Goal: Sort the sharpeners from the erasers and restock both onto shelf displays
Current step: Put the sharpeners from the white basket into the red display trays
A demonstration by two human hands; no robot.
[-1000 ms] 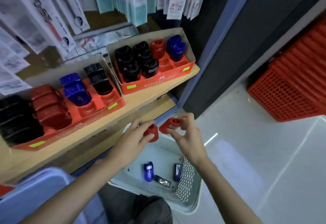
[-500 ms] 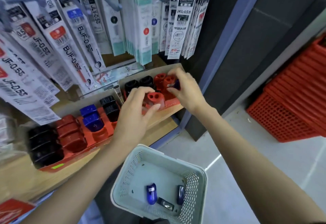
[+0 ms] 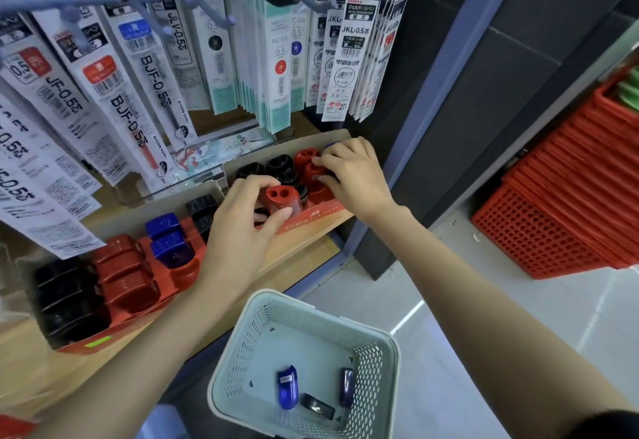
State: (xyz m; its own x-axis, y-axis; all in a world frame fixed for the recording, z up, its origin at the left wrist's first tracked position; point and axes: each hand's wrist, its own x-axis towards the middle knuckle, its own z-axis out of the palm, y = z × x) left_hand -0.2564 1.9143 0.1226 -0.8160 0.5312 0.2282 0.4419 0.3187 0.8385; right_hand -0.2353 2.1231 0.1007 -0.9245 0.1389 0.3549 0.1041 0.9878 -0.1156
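My left hand (image 3: 242,231) grips a red two-hole sharpener (image 3: 280,199) just above the front of the right display box (image 3: 321,212), which holds black, red and blue sharpeners. My right hand (image 3: 352,176) pinches a second red sharpener (image 3: 313,171) down into the red row of that box. A second display box (image 3: 90,343) to the left holds black, red and blue sharpeners. Below, a pale green basket (image 3: 238,345) contains two blue sharpeners (image 3: 287,386) and a black one (image 3: 317,405).
Packs of pen refills (image 3: 138,69) hang on pegs close above the boxes. The boxes stand on a wooden shelf (image 3: 304,248). A blue upright post (image 3: 425,93) borders the shelf on the right. Stacked red baskets (image 3: 560,214) stand on the floor at right.
The view has tilted up. My right hand has pushed its red sharpener lower into the box; my left hand has brought its sharpener slightly nearer the box front.
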